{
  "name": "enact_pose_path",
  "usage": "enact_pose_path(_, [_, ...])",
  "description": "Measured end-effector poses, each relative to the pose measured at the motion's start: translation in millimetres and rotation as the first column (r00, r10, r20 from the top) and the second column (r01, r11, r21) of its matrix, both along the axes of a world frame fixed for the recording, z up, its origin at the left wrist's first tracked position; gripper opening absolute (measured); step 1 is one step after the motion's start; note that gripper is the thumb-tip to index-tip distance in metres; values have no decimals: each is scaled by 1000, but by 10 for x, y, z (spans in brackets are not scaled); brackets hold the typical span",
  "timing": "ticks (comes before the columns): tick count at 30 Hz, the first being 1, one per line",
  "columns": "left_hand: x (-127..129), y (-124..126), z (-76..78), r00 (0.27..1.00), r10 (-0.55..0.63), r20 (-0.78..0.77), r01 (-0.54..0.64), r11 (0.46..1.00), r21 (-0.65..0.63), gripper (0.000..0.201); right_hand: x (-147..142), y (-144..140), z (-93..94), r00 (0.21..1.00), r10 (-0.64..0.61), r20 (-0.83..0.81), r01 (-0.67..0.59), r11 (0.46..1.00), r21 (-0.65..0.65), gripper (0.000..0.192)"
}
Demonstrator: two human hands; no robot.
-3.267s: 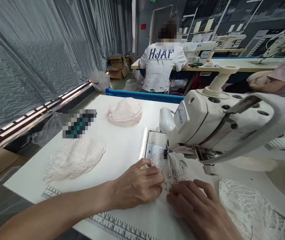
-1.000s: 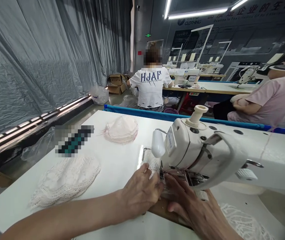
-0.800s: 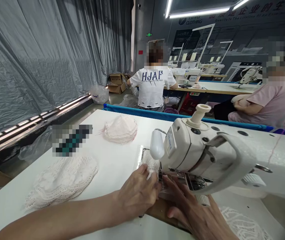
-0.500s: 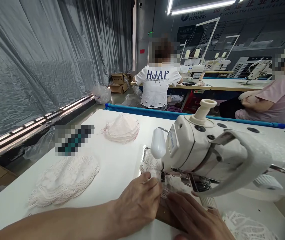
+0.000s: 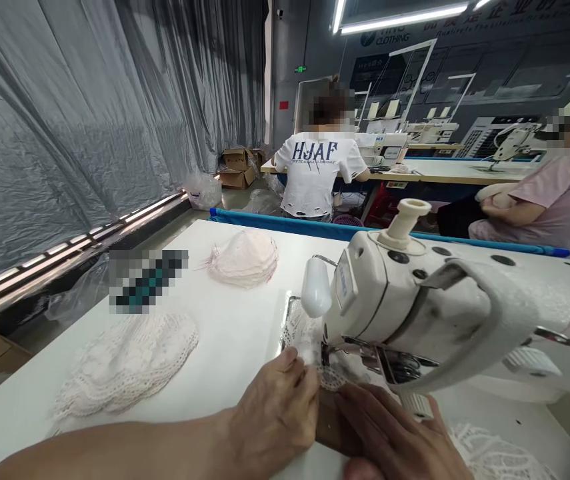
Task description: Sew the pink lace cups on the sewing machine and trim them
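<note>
Since half a second ago my left hand point(image 5: 277, 413) has slid a little toward me along the table and my right hand point(image 5: 397, 437) has dropped lower, so more of the lace piece point(image 5: 332, 373) shows between my fingertips and the needle. The sewing machine point(image 5: 415, 313) sits in much the same place as before, and the two stacks on the table have not moved.

My left hand lies palm down, fingers together and pressed flat on the near left edge of the lace, thumb reaching up beside the presser foot. My right hand is also flat, fingers spread a little, resting on a brownish layer under the lace just right of the left hand; the two hands nearly touch. Neither hand pinches anything that I can see.

The lace piece is white, open and net-like with a scalloped edge. It lies under the machine head at the needle, bunched on the metal plate behind and flattened in front.

On the white table point(image 5: 235, 333) to my left sits a stack of white lace pieces point(image 5: 127, 363), and further off a pinkish stack of cups point(image 5: 245, 259)
</note>
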State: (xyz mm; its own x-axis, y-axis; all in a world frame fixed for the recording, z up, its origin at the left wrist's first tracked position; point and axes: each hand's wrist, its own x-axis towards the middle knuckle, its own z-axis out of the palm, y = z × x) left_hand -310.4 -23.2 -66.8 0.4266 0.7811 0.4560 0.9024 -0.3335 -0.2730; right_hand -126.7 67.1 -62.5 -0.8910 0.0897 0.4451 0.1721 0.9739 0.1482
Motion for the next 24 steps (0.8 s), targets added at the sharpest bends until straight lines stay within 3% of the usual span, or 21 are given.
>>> enact_pose_path(4, [-46, 40, -36, 997, 54, -50, -54, 999, 6, 19, -9, 15, -6, 999, -47, 16, 46, 998, 37, 48])
enact_pose_path(10, [-179, 190, 36, 993, 64, -97, -63, 998, 9, 18, 1, 154, -119, 997, -72, -37, 75, 992, 105, 41])
enact_pose_path(16, [-254, 352, 35, 999, 18, -50, -12, 994, 109, 20, -96, 33, -66, 970, -161, -182, 157, 987, -38, 44])
enact_pose_path(21, [-154, -53, -1, 1000, -18, -16, 21, 985, 173, 21, -252, -239, -90, 951, -136, -277, 143, 990, 2, 53])
enact_pose_path(24, [-111, -431, -134, 996, -78, 38, 63, 950, 307, 24, -317, -363, -146, 956, -51, -290, 62, 998, 30, 42])
